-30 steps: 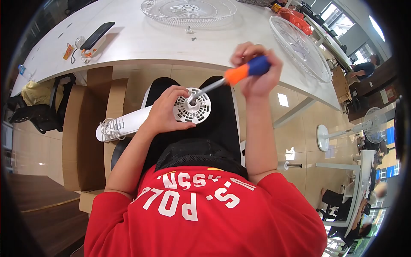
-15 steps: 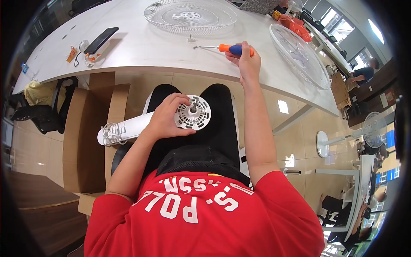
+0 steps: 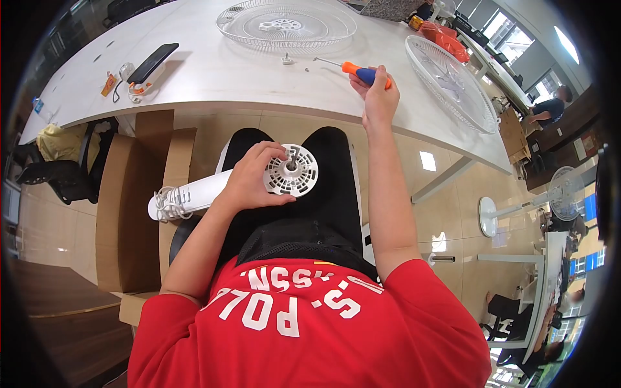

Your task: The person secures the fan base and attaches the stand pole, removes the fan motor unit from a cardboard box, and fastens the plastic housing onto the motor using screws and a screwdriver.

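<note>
My left hand (image 3: 255,174) is closed around the edge of a white fan motor housing (image 3: 303,180), whose slotted round face and metal shaft point up at me above my lap. A white column with a coiled cord (image 3: 172,203) extends to the left beyond my hand. Over the table, my right hand (image 3: 378,94) grips the blue and orange handle of a screwdriver (image 3: 359,72), its shaft pointing left. Near its tip, a tiny dark piece (image 3: 306,69) lies on the tabletop. A small white part (image 3: 287,59) stands a little to the left.
On the white table (image 3: 213,77) lie a fan grille (image 3: 226,32), a second grille (image 3: 414,55) overhanging the right edge, and a phone (image 3: 153,63) on a stand. An open cardboard box (image 3: 119,213) stands on the left. A person (image 3: 550,111) is at the far right.
My right hand has moved slightly right and down, and the screwdriver tip has lifted away to the right. The tiny piece by the tip now lies separately on the table. My left hand stays put.
</note>
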`<state>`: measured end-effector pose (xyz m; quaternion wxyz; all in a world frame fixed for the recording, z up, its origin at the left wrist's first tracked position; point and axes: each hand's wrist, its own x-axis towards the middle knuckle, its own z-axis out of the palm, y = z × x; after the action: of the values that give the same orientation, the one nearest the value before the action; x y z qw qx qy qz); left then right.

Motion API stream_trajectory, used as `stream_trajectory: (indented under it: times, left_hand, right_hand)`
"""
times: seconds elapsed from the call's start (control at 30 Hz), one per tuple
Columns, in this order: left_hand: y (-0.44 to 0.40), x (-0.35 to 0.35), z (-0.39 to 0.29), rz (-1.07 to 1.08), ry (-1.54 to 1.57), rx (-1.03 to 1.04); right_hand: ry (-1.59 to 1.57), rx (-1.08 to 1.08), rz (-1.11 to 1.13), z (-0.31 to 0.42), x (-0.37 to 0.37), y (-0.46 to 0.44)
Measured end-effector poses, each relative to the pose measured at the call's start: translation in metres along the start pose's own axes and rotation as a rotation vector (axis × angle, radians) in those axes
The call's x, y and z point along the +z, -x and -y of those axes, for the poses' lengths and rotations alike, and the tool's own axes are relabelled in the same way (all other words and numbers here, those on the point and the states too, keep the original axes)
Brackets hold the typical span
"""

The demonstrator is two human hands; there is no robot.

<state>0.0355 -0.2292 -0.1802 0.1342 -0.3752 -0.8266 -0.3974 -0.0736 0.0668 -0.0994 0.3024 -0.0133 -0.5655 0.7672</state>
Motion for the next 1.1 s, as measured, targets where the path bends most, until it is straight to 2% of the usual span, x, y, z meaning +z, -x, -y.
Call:
stream_trajectory:
  times: [0.27, 0.33, 0.37, 0.43, 0.5, 0.57, 0.7, 0.77, 0.97, 1.03, 1.1]
  left_hand:
    - [0.002, -0.002, 0.004, 0.028, 0.007, -0.021]
    - [0.003, -0.006, 0.005, 0.022, 0.238, -0.047]
    - [0.005, -0.002, 0.011, 0.02, 0.238, -0.052]
    - [0.008, 0.01, 0.025, -0.099, 0.65, -0.217]
    - [0.009, 0.01, 0.029, -0.1, 0.694, -0.193]
    - [0.009, 0.013, 0.035, -0.197, 0.829, -0.23]
    - [0.012, 0.011, 0.04, -0.191, 0.802, -0.298]
    - [0.014, 0.014, 0.041, -0.234, 0.774, -0.311]
    - [0.017, 0.012, 0.044, -0.179, 0.672, -0.352]
    - [0.012, 0.013, 0.044, -0.231, 0.502, -0.102]
    - [0.012, 0.012, 0.041, -0.221, 0.518, -0.139]
  right_hand:
    - [-0.056, -0.01, 0.052, 0.006, -0.006, 0.009]
    - [-0.084, 0.069, 0.096, 0.012, -0.009, 0.022]
    - [-0.083, 0.074, 0.1, 0.016, -0.01, 0.03]
    - [-0.061, 0.155, 0.231, 0.025, -0.014, 0.049]
    - [-0.034, 0.162, 0.283, 0.027, -0.016, 0.066]
    - [0.037, 0.169, 0.452, 0.028, -0.019, 0.08]
    - [0.056, 0.187, 0.561, 0.03, -0.016, 0.093]
    - [0.069, 0.192, 0.568, 0.031, -0.013, 0.094]
    - [0.108, 0.178, 0.585, 0.037, -0.012, 0.093]
    - [0.13, 0.169, 0.594, 0.042, -0.011, 0.093]
    - [0.189, 0.125, 0.606, 0.047, -0.009, 0.093]
